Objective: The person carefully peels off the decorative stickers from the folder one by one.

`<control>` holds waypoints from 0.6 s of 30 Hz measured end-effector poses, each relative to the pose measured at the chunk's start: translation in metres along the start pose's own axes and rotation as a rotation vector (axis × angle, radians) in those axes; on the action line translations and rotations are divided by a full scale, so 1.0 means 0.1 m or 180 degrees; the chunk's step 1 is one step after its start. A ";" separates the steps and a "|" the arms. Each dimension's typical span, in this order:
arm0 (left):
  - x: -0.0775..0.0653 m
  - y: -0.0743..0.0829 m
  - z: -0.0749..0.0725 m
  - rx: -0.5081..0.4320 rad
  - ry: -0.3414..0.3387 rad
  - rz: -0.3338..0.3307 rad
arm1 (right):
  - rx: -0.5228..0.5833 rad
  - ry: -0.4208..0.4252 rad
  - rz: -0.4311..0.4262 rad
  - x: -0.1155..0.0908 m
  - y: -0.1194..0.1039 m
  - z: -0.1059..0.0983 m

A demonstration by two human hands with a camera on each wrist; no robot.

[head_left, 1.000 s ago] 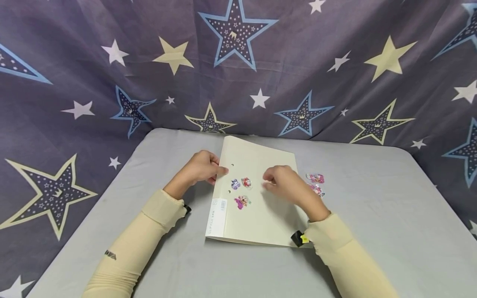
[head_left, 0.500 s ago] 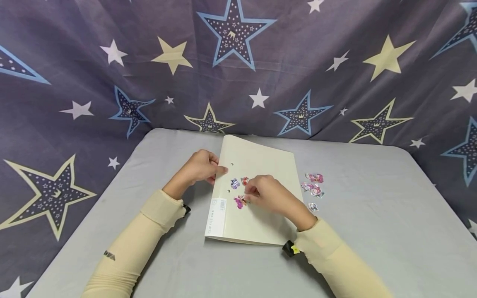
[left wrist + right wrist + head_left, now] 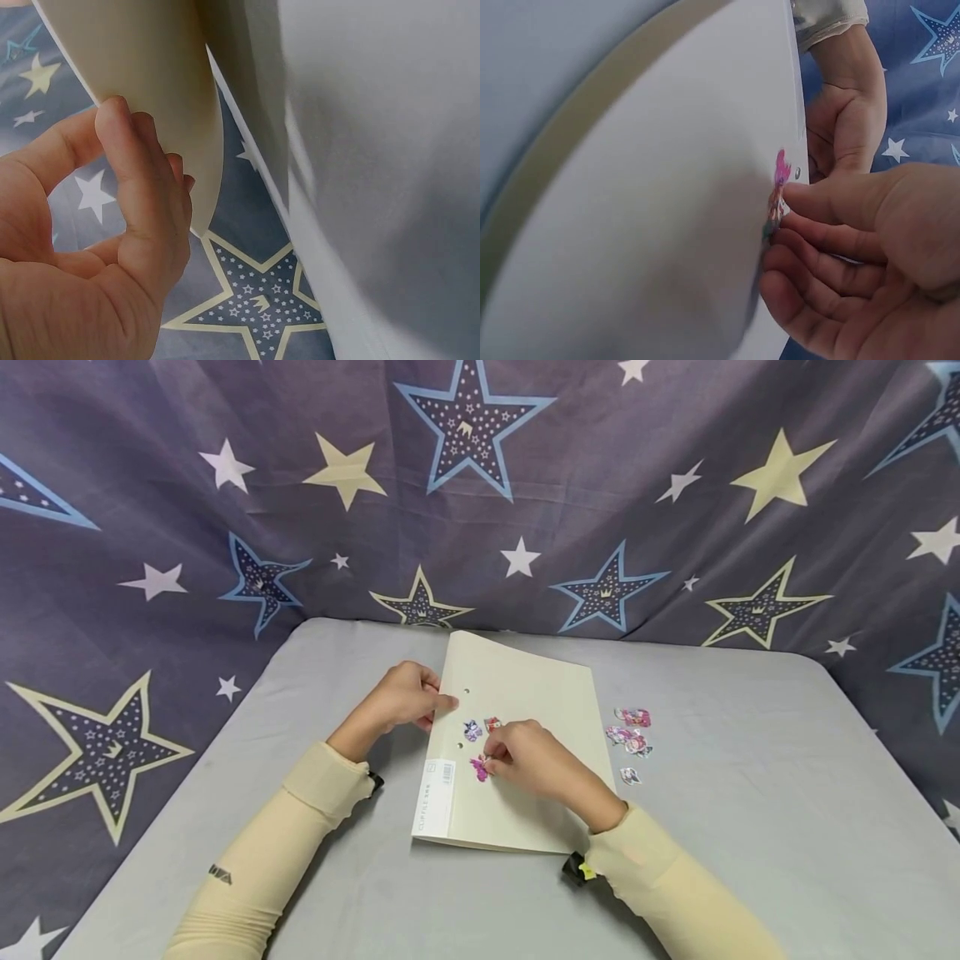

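Note:
A cream clip file folder (image 3: 525, 681) lies on the table, its left side lifted. My left hand (image 3: 411, 695) pinches that left edge, thumb on the cover; the left wrist view shows the same hand (image 3: 127, 202) with its fingers at the raised cover (image 3: 165, 90). Over the cover, my right hand (image 3: 528, 760) pinches a pink, shiny sticker (image 3: 478, 768) between thumb and index finger. In the right wrist view the sticker (image 3: 781, 166) is close against the cover, partly hidden by the fingertips. A purple sticker (image 3: 472, 730) and a red sticker (image 3: 492, 724) lie just above it.
Right of the folder, several stickers lie on the grey table (image 3: 750, 810): a pink one (image 3: 633, 717), an overlapping pink group (image 3: 630, 741) and a small grey one (image 3: 630, 776). A star-patterned curtain (image 3: 480, 527) hangs behind the table.
My right hand has moved left and down across the cover to the pink sticker and now pinches it. My left hand has stayed at the folder's edge.

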State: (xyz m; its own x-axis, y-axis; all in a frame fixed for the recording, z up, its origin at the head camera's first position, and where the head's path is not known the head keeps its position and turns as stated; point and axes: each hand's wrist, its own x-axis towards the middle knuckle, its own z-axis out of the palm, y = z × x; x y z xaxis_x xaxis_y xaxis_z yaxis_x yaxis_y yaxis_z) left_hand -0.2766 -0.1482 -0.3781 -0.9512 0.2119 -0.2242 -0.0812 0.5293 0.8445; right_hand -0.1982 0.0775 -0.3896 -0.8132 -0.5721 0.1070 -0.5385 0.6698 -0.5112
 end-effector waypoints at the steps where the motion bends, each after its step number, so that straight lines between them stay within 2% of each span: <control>1: 0.00 0.00 0.00 0.0003 0.0004 0.0003 | 0.0018 0.0018 0.0029 0.00 0.00 0.01; 8: 0.01 0.00 0.00 0.0017 0.0012 0.0004 | 0.0037 0.0187 0.0262 0.00 0.02 0.06; 18: 0.01 -0.01 0.00 0.0033 0.0005 -0.0013 | 0.0202 0.0083 0.0293 0.01 0.05 0.11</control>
State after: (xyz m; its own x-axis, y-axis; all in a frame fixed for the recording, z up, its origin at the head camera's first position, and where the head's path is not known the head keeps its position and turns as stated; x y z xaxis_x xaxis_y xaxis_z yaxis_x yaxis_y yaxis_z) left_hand -0.2774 -0.1483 -0.3794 -0.9513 0.2086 -0.2268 -0.0818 0.5386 0.8385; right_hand -0.1998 0.0751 -0.4011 -0.8644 -0.4965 0.0790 -0.4470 0.6871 -0.5728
